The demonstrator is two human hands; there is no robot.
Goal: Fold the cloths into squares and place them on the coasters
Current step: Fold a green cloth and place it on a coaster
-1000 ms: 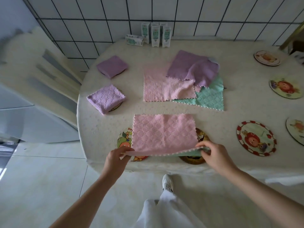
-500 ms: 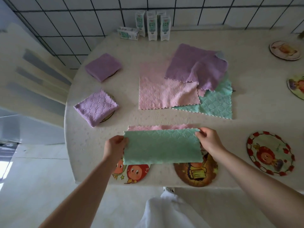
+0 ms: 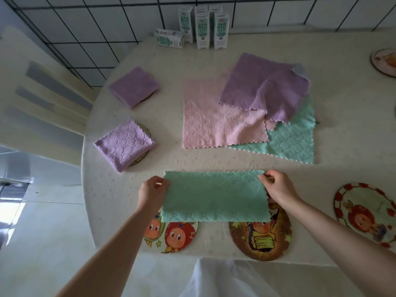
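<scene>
While the green cloth [image 3: 214, 196] lies folded, left hand [image 3: 152, 192] and right hand [image 3: 278, 189] pinch its far corners.

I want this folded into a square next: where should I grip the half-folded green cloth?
Pinch both corners of one short end, coming from that side: the green cloth lies as a wide rectangle, so carrying one short end across onto the other gives a square.
</scene>
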